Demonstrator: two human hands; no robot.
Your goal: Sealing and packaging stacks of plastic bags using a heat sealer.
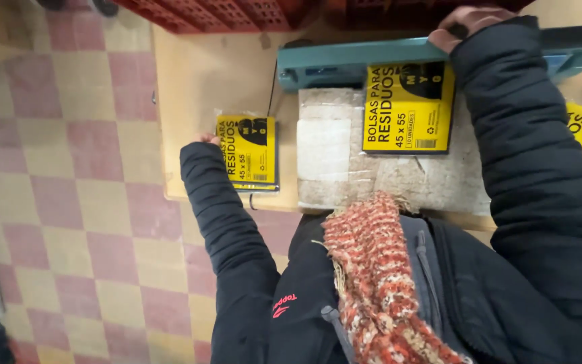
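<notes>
Our right hand [469, 23], at the top right of the frame, presses closed on the teal sealer bar [358, 57], under which the top edge of a yellow bag pack [409, 108] lies at upper centre. Our left hand [208, 139], left of centre, touches a smaller yellow pack [247, 152], though we cannot tell whether its fingers are closed. Both packs look light, slippery and floppy, holding folded bags, best pinched at an edge.

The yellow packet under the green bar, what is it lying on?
The yellow packet lies on a pale fibrous slab. Its top edge is tucked beneath the green sealer bar, pressed by the right hand, so is hidden.
</notes>
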